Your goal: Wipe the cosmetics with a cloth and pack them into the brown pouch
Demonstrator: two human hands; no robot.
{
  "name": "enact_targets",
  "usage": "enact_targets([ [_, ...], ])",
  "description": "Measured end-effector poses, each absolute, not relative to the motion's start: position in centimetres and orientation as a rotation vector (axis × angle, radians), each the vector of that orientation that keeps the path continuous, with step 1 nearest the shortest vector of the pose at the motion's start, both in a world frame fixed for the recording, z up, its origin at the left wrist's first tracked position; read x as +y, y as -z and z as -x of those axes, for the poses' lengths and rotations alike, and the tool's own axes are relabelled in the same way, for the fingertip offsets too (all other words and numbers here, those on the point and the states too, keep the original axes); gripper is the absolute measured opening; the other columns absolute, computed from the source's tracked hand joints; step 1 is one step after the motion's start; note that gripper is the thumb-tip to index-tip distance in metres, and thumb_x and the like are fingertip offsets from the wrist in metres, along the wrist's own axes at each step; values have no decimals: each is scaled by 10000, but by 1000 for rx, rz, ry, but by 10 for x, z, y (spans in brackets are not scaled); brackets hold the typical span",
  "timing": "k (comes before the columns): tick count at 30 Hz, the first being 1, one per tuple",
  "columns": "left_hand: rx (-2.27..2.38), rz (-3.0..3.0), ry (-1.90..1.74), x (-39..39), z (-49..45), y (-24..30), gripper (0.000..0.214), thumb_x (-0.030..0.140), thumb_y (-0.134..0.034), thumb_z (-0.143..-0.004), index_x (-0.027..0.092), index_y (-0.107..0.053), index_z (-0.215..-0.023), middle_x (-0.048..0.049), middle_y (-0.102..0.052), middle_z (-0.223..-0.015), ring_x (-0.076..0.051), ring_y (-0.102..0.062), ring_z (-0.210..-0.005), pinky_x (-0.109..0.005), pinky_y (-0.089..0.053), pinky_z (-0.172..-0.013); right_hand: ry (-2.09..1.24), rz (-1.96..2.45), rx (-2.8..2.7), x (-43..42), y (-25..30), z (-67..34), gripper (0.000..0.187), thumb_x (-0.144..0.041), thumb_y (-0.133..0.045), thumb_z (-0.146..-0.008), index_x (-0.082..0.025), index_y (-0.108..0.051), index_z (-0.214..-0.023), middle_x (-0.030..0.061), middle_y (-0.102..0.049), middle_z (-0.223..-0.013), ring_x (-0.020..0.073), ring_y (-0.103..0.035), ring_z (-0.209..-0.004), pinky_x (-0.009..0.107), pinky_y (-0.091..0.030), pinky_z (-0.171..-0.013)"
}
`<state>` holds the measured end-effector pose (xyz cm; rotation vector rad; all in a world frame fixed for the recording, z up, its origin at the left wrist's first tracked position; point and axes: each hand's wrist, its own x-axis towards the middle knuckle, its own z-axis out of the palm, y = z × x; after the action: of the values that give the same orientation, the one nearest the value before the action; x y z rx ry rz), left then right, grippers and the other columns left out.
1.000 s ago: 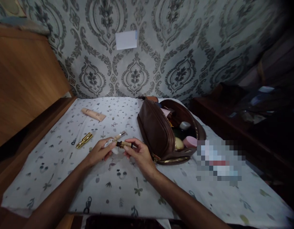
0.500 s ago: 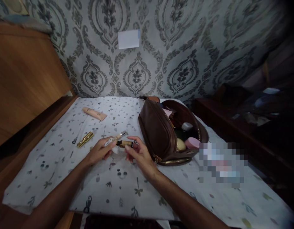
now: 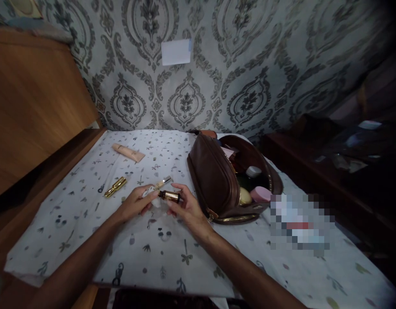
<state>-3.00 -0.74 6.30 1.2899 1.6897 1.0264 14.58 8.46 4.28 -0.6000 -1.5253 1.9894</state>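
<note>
Tube (image 3: 169,196) in right hand (image 3: 187,209), near pouch (image 3: 213,178)

The right hand (image 3: 188,210) is turning the gold tube (image 3: 169,196) slightly and drawing it nearer the left hand (image 3: 136,205), which is pressing the white wipe (image 3: 153,198) against its end.

Small tube (image 3: 169,196) in the right hand (image 3: 188,210): glossy gold metal look, dark shiny end. White wipe (image 3: 152,198) under the left hand (image 3: 135,204): soft, matt, cloth or tissue. Pouch (image 3: 213,178) right of center: smooth brown leather look, slight sheen, gold zip. Table cover (image 3: 159,249): matt printed cloth. Gold tube (image 3: 115,187) at left: glossy metallic. Panel (image 3: 33,107) upper left: smooth wood.
</note>
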Motion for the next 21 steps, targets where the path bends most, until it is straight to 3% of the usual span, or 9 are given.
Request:
enact_targets([
  [4, 1690, -1305, -1029, -8, 29, -66, 491, 657, -465, -899, 181, -527, -795, 73, -453, -473, -95, -386, -414, -221, -289, -446, -1988, 614, -1599, 85, -43, -148, 408, -614, -622, -838, -242, -509, -962, -48, -599, -714, 109, -544, -484, 242, -381, -489],
  [6, 1694, -1311, -1025, -8, 28, -68, 489, 654, -462, -903, 185, -519, -775, 71, -453, -464, -97, -385, -415, -223, -294, -452, -2014, 629, -1612, 85, -43, -148, 406, -641, -530, -885, -236, -509, -886, -40, -584, -675, 118, -536, -484, 244, -366, -473],
  [12, 1721, -1297, -1033, -7, 31, -64, 500, 668, -476, -888, 191, -504, -741, 69, -447, -452, -99, -382, -408, -228, -287, -445, -1914, 601, -1557, 84, -40, -145, 458, -496, -765, -729, -244, -514, -1017, -4, -587, -946, 130, -589, -681, 225, -414, -503],
  [15, 1706, -1288, -1043, -7, 32, -62, 503, 675, -473, -886, 192, -506, -748, 66, -454, -465, -100, -386, -415, -228, -288, -442, -1863, 606, -1638, 85, -40, -146, 376, -531, -687, -797, -226, -517, -936, -22, -578, -824, 109, -547, -586, 228, -382, -494],
  [21, 1698, -1290, -1067, -8, 30, -67, 502, 673, -472, -885, 195, -494, -735, 67, -444, -464, -100, -378, -420, -234, -288, -450, -1824, 634, -1811, 85, -45, -150, 428, -631, -578, -851, -212, -550, -934, -45, -559, -708, 95, -505, -482, 236, -341, -471],
])
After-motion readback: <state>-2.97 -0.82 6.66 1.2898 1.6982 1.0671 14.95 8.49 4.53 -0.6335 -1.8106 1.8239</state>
